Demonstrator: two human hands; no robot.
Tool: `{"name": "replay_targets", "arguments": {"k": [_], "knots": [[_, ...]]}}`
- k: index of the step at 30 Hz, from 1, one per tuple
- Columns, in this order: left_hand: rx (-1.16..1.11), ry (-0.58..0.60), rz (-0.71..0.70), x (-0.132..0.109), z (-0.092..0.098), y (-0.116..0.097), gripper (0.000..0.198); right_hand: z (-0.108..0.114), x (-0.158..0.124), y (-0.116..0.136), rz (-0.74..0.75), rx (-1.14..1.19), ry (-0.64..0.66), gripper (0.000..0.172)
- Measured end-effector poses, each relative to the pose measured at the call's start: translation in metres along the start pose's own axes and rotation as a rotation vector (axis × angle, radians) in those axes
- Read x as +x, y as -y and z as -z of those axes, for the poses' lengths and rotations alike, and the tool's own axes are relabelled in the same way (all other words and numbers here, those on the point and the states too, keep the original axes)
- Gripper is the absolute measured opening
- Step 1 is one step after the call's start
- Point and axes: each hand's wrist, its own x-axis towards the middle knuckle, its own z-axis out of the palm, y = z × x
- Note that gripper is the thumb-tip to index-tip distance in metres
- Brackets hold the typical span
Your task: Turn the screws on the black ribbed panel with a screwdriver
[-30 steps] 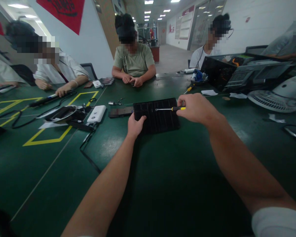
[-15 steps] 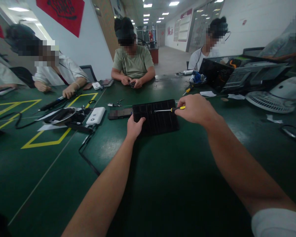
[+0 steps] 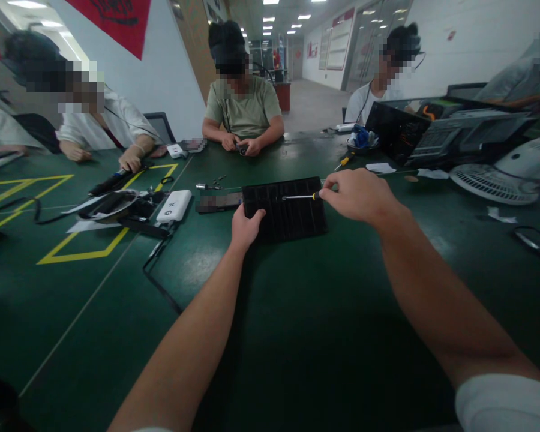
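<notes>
My left hand [image 3: 246,229] grips the near left corner of a flat black ribbed panel [image 3: 292,219], thumb on top and fingers hidden beneath. In my right hand [image 3: 362,195] is a screwdriver [image 3: 299,197]; my closed fingers cover most of its handle. Its silver shaft points left across the panel, with the tip over the panel's middle; whether the tip touches cannot be made out. Just left of the panel lies a dark flat device [image 3: 218,203], partly blurred out. Small metal parts [image 3: 218,182] lie behind that device.
A white box [image 3: 174,206] with a cable stands left, beside a dark round assembly [image 3: 110,205]. At right are a white fan [image 3: 495,180], an opened computer case [image 3: 454,135] and another yellow-handled screwdriver [image 3: 344,161]. Several people sit around the green table [image 3: 333,336].
The camera view has shifted slightly. My right hand covers more of the screwdriver's yellow handle than before. My left hand keeps its hold on the panel.
</notes>
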Motion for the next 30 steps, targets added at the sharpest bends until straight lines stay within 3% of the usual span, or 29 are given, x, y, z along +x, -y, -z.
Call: {"name": "replay_targets", "arguments": {"k": [5,10,30], "knots": [[0.009,-0.008,-0.011,0.0,0.0,0.001,0.031,-0.001,0.001,-0.001,0.029,0.03,0.041,0.033],[0.007,-0.004,-0.01,-0.001,0.0,0.0,0.031,-0.005,0.004,-0.003,0.074,0.065,-0.003,0.028],[0.034,0.008,-0.006,-0.002,0.003,-0.002,0.032,-0.009,0.006,-0.009,0.067,0.049,-0.025,0.018]]}}
